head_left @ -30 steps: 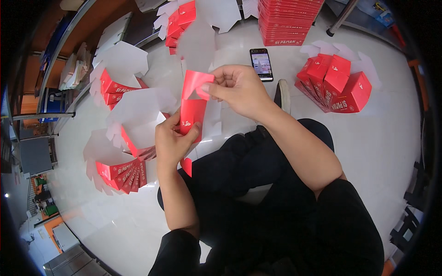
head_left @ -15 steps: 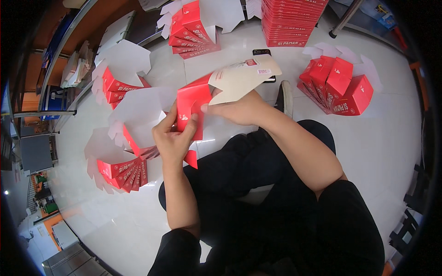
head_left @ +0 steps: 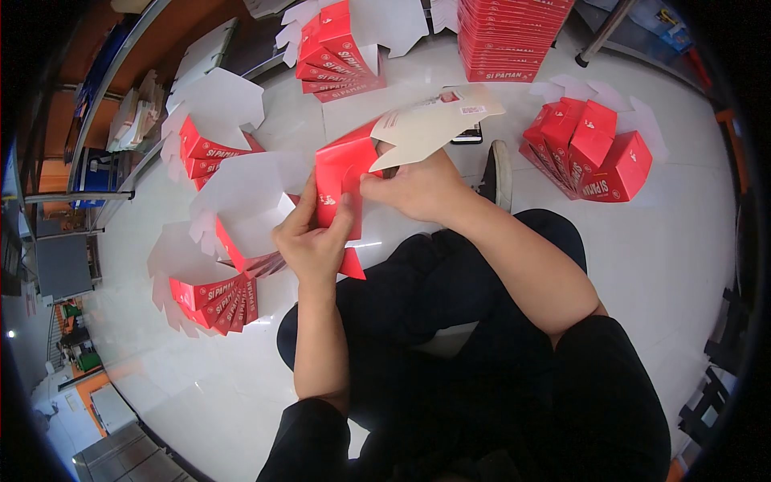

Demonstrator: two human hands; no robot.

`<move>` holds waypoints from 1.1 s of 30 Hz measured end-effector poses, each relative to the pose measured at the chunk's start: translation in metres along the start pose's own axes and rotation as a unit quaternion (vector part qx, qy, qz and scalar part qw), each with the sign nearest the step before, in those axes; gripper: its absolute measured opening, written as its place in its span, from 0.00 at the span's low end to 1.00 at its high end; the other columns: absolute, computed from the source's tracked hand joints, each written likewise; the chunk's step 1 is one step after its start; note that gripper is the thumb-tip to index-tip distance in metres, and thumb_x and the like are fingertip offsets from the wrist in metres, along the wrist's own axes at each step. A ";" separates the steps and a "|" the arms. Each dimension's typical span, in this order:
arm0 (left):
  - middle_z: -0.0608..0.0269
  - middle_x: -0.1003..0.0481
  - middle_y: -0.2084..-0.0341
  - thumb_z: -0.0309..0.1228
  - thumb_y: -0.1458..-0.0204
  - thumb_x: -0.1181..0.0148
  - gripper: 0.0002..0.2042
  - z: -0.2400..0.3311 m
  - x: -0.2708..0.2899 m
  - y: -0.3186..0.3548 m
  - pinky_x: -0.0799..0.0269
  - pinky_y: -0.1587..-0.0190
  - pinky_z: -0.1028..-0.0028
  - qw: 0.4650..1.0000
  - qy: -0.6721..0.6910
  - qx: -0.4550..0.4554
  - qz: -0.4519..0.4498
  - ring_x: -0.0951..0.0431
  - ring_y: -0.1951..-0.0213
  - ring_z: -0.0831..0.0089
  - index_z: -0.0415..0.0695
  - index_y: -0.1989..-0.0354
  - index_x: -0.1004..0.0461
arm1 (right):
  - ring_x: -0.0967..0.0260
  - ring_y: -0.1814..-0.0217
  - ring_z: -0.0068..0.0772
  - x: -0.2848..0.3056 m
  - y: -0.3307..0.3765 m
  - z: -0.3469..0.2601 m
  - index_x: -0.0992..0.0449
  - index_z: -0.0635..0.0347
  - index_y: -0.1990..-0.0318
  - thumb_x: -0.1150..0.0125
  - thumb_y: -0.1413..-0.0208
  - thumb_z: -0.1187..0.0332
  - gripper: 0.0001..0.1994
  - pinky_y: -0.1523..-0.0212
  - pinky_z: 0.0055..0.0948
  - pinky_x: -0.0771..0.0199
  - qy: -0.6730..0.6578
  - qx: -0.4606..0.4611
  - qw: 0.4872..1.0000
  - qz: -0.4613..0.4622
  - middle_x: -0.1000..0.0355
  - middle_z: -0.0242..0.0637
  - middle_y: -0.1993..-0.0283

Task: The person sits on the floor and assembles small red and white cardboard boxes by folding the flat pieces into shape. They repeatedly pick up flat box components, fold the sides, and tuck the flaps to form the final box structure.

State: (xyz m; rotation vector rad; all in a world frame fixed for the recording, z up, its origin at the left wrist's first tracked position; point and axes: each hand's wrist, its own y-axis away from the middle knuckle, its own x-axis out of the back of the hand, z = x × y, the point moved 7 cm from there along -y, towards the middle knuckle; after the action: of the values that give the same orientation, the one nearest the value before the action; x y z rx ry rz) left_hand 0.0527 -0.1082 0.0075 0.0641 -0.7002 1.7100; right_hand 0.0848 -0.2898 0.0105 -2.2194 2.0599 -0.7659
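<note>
A partly folded red cardboard box [head_left: 341, 169] is held up in front of me between both hands. Its cream-coloured lid flap [head_left: 438, 120] sticks out to the upper right, and a small red flap hangs below. My left hand [head_left: 315, 237] is closed on the box's lower left end, thumb on the red face, fingers behind. My right hand [head_left: 422, 185] grips the right edge with the thumb on the outside; its other fingers are mostly hidden behind or inside the card. Just left of the box stand open red boxes with white insides [head_left: 249, 213].
More nested open boxes lie at the lower left [head_left: 213, 305], upper left [head_left: 209, 149], top [head_left: 333, 56] and right [head_left: 590, 149]. A tall stack of flat red cartons [head_left: 506, 40] stands at the back. A phone [head_left: 467, 135] lies on the floor beyond my shoe [head_left: 499, 173]. Metal shelving [head_left: 88, 197] runs along the left.
Both hands and the box have shifted slightly right. The lid flap now covers more of the phone, and my right thumb has moved a little along the box edge.
</note>
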 end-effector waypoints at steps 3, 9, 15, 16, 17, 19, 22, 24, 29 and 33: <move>0.56 0.16 0.65 0.25 0.52 0.29 0.23 0.000 -0.005 0.004 0.24 0.57 0.78 0.999 0.028 0.004 0.023 0.20 0.64 0.81 0.32 0.45 0.23 | 0.33 0.70 0.26 -0.013 0.006 0.013 0.23 0.60 0.68 0.30 0.48 0.66 0.09 0.67 0.31 0.31 -0.103 -0.061 0.992 -0.032 0.28 0.32 0.72; 0.56 0.17 0.62 0.25 0.50 0.30 0.25 -0.002 -0.006 0.004 0.25 0.54 0.77 0.997 0.069 0.013 0.022 0.21 0.61 0.80 0.32 0.42 0.25 | 0.32 0.68 0.22 -0.022 0.005 0.030 0.22 0.57 0.67 0.29 0.46 0.59 0.12 0.65 0.28 0.30 -0.064 -0.125 0.984 -0.110 0.26 0.29 0.70; 0.49 0.22 0.49 0.19 0.46 0.35 0.26 -0.002 -0.006 -0.002 0.28 0.44 0.71 0.993 0.084 0.029 -0.072 0.23 0.49 0.72 0.29 0.37 0.33 | 0.31 0.67 0.27 -0.012 0.000 0.016 0.21 0.60 0.67 0.28 0.47 0.51 0.19 0.64 0.30 0.29 -0.074 -0.108 0.984 -0.117 0.26 0.32 0.70; 0.47 0.25 0.46 0.17 0.45 0.37 0.26 -0.006 -0.006 -0.002 0.29 0.41 0.69 0.991 0.098 0.051 -0.073 0.24 0.45 0.68 0.28 0.36 0.34 | 0.31 0.68 0.28 -0.010 -0.001 0.014 0.22 0.60 0.67 0.27 0.47 0.51 0.20 0.64 0.30 0.29 -0.106 -0.077 0.987 -0.093 0.27 0.32 0.71; 0.46 0.25 0.45 0.17 0.45 0.37 0.27 -0.005 -0.006 -0.001 0.29 0.41 0.69 0.990 0.104 0.056 -0.074 0.25 0.44 0.68 0.28 0.36 0.34 | 0.32 0.69 0.28 -0.003 -0.003 0.008 0.22 0.62 0.68 0.28 0.46 0.53 0.18 0.66 0.30 0.30 -0.086 -0.012 0.994 -0.061 0.28 0.31 0.72; 0.44 0.26 0.44 0.16 0.46 0.37 0.27 0.002 -0.005 -0.002 0.30 0.40 0.68 0.988 0.114 0.067 -0.074 0.26 0.43 0.67 0.27 0.36 0.35 | 0.31 0.69 0.28 0.001 -0.005 0.002 0.22 0.62 0.68 0.29 0.45 0.55 0.17 0.66 0.31 0.30 -0.042 -0.006 0.997 -0.062 0.28 0.32 0.72; 0.42 0.26 0.45 0.15 0.47 0.36 0.28 0.007 -0.003 0.001 0.29 0.40 0.69 0.996 0.074 0.008 -0.054 0.26 0.43 0.67 0.26 0.36 0.36 | 0.32 0.70 0.24 0.002 -0.005 0.004 0.22 0.62 0.67 0.29 0.44 0.62 0.13 0.68 0.28 0.31 -0.045 0.001 0.999 -0.021 0.28 0.30 0.72; 0.42 0.26 0.45 0.16 0.47 0.35 0.28 0.007 -0.004 0.001 0.29 0.41 0.69 0.996 0.071 0.014 -0.047 0.25 0.44 0.67 0.26 0.37 0.35 | 0.33 0.71 0.20 -0.002 -0.005 0.012 0.22 0.62 0.67 0.28 0.46 0.66 0.10 0.70 0.25 0.32 -0.135 -0.036 0.990 0.006 0.28 0.28 0.72; 0.41 0.26 0.45 0.16 0.47 0.34 0.27 0.001 -0.005 0.003 0.28 0.41 0.68 0.998 0.041 0.025 -0.029 0.24 0.46 0.66 0.25 0.38 0.34 | 0.29 0.73 0.19 -0.010 -0.001 0.029 0.20 0.64 0.58 0.25 0.52 0.68 0.15 0.68 0.23 0.28 -0.252 -0.148 0.956 0.022 0.23 0.32 0.72; 0.48 0.19 0.56 0.20 0.50 0.31 0.25 0.002 0.000 0.004 0.26 0.54 0.76 0.999 -0.004 -0.032 0.029 0.22 0.59 0.76 0.30 0.42 0.27 | 0.30 0.73 0.22 -0.008 -0.003 0.025 0.21 0.64 0.61 0.25 0.52 0.65 0.15 0.68 0.27 0.27 -0.187 -0.087 0.978 0.013 0.24 0.33 0.72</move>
State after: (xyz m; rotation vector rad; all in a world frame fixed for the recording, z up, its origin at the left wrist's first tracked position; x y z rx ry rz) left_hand 0.0481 -0.1099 0.0076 0.0053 -0.7692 1.7426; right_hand 0.0964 -0.2894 -0.0129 -2.2016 2.0230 -0.1492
